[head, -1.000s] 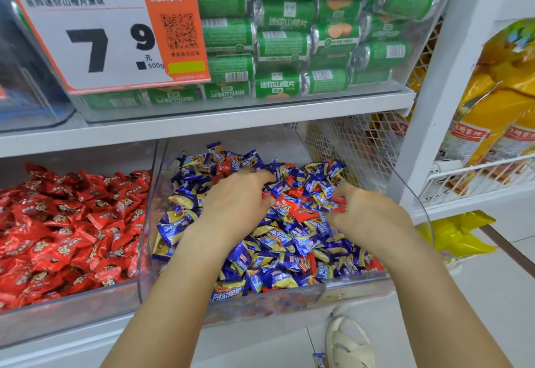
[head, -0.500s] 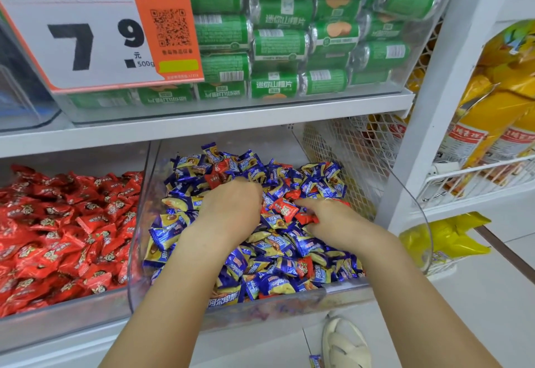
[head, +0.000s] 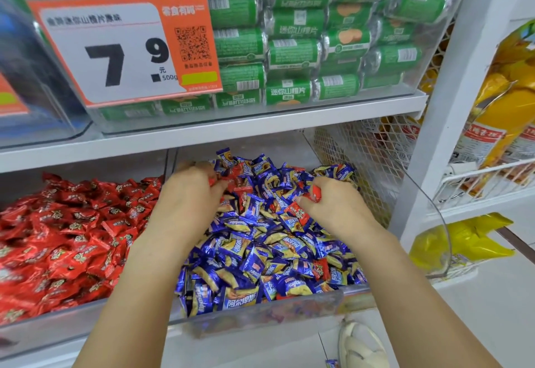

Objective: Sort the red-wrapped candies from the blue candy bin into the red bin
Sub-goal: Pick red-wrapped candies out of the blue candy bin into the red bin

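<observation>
A clear bin [head: 260,314] on the lower shelf is heaped with blue-and-yellow wrapped candies [head: 254,254], with a few red-wrapped candies [head: 298,212] mixed in. To its left stands a clear bin [head: 52,330] full of red-wrapped candies [head: 66,240]. My left hand [head: 188,202] is over the back left of the blue pile, its fingers curled around red candies. My right hand [head: 335,208] is over the right of the pile and pinches a red candy [head: 316,193] in its fingertips.
The shelf above [head: 231,133] carries a clear bin of green packs [head: 304,49] with an orange price tag [head: 124,52]. A white upright [head: 451,92] and wire racks of yellow bags [head: 506,107] stand to the right. A dropped candy [head: 331,363] lies on the floor by a shoe [head: 362,344].
Both hands have drawn red candies out of the blue pile and lifted slightly; my left hand moved toward the back left, my right hand toward the right.
</observation>
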`<action>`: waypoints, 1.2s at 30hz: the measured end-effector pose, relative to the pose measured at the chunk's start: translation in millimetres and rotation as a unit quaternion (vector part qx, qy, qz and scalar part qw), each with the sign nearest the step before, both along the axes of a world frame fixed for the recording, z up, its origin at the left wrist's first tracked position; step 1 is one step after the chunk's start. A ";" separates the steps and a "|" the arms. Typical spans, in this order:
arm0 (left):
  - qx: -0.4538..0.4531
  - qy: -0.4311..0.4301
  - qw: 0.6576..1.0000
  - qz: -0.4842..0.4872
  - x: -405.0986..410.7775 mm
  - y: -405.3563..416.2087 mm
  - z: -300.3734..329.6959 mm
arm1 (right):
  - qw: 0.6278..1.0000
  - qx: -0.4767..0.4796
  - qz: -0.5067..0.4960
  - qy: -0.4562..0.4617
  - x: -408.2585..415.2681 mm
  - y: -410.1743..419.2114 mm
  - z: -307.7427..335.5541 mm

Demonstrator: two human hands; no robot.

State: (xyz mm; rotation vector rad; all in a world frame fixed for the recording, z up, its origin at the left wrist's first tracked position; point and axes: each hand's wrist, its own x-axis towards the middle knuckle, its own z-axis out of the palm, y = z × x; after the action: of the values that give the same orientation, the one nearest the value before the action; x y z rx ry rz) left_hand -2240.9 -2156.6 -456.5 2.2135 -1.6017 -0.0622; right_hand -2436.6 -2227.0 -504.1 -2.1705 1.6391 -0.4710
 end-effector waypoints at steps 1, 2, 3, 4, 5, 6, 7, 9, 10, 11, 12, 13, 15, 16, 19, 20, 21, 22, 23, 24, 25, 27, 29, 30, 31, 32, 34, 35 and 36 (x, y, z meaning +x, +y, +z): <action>0.000 -0.005 1.000 0.005 1.0 -1.0 -2.2 | 1.000 -0.008 0.010 -0.001 1.6 -0.9 -3.0; 0.007 -0.007 1.000 0.007 0.8 -2.3 -4.7 | 1.000 -0.007 0.019 0.001 2.7 -1.9 -5.5; 0.021 -0.009 1.000 0.007 0.1 -4.2 -7.6 | 1.000 0.002 0.027 0.007 3.3 -2.7 -7.6; 0.037 -0.012 0.999 0.006 -0.4 -5.8 -10.4 | 0.999 0.017 0.035 0.014 3.5 -3.5 -9.3; 0.048 -0.012 0.999 0.004 -0.6 -7.2 -12.5 | 0.998 0.034 0.044 0.022 3.7 -3.7 -9.9; 0.055 -0.009 0.998 0.002 -0.3 -8.6 -14.2 | 0.997 0.049 0.054 0.031 4.2 -3.3 -9.8; 0.062 -0.004 0.998 -0.001 0.1 -9.8 -15.5 | 0.995 0.055 0.065 0.043 4.9 -2.5 -9.8; 0.090 -0.018 0.996 -0.009 -1.8 -11.6 -16.1 | 0.992 0.056 0.085 0.071 7.2 -0.4 -11.2; 0.110 -0.042 0.993 -0.011 -4.7 -12.8 -16.3 | 0.991 0.059 0.092 0.080 7.9 0.6 -12.5; 0.126 -0.069 0.989 -0.012 -8.4 -14.1 -17.2 | 0.990 0.064 0.095 0.083 8.0 1.3 -13.5; 0.136 -0.092 0.986 -0.012 -12.7 -15.5 -18.3 | 0.990 0.071 0.094 0.083 7.6 1.6 -13.7; 0.140 -0.109 0.984 -0.014 -16.1 -17.2 -20.0 | 0.989 0.075 0.095 0.083 6.9 1.7 -13.2; 0.146 -0.129 0.980 -0.028 -20.8 -20.3 -22.2 | 0.987 0.088 0.100 0.087 4.9 1.5 -10.7; 0.151 -0.129 0.979 -0.035 -21.7 -21.3 -23.1 | 0.986 0.095 0.104 0.089 4.0 1.8 -8.9; 0.163 -0.131 0.977 -0.045 -22.9 -23.0 -24.1 | 0.984 0.110 0.112 0.088 1.2 2.8 -3.0; 0.167 -0.137 0.975 -0.047 -23.7 -23.1 -23.7 | 0.983 0.115 0.113 0.083 -0.1 2.6 -1.8; 0.173 -0.143 0.973 -0.049 -24.3 -23.1 -23.2 | 0.983 0.121 0.115 0.077 -1.4 2.9 -0.5; 0.179 -0.147 0.971 -0.050 -24.7 -22.9 -22.5 | 0.983 0.127 0.115 0.072 -2.5 3.1 0.4; 0.184 -0.148 0.970 -0.049 -24.9 -22.7 -22.0 | 0.983 0.130 0.113 0.067 -3.5 3.7 1.6; 0.183 -0.149 0.971 -0.046 -25.2 -22.6 -21.8 | 0.983 0.132 0.110 0.060 -4.3 3.8 2.6; 0.172 -0.150 0.973 -0.042 -25.9 -22.3 -22.5 | 0.985 0.128 0.106 0.051 -5.2 4.1 4.1; 0.129 -0.146 0.980 -0.036 -28.1 -21.3 -24.4 | 0.990 0.108 0.092 0.026 -7.0 3.8 8.6; 0.082 -0.125 0.988 -0.031 -28.6 -18.1 -23.1 | 0.995 0.077 0.065 -0.003 -8.8 3.0 14.5; 0.063 -0.110 0.992 -0.029 -27.0 -15.5 -21.0 | 0.996 0.065 0.051 -0.020 -9.2 2.7 17.4; 0.046 -0.095 0.994 -0.030 -24.4 -12.3 -18.3 | 0.997 0.056 0.041 -0.038 -9.1 3.0 20.1; 0.031 -0.079 0.996 -0.034 -21.0 -8.4 -15.1 | 0.997 0.048 0.037 -0.055 -7.8 4.2 22.4; -0.007 -0.038 0.998 -0.043 -13.4 1.3 -8.2 | 0.996 0.022 0.046 -0.077 -2.3 8.0 26.5; -0.031 -0.016 0.998 -0.044 -9.9 6.9 -4.4 | 0.995 0.008 0.055 -0.084 2.6 10.4 27.9; -0.055 0.000 0.997 -0.044 -6.7 12.2 -0.6 | 0.994 -0.005 0.066 -0.090 9.1 12.9 28.8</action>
State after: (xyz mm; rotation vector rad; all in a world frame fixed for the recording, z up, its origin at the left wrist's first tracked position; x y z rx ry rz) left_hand -2247.6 -2144.4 -457.1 2.0587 -1.6615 0.0005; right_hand -2427.5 -2214.1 -475.3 -2.1574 1.3913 -0.6158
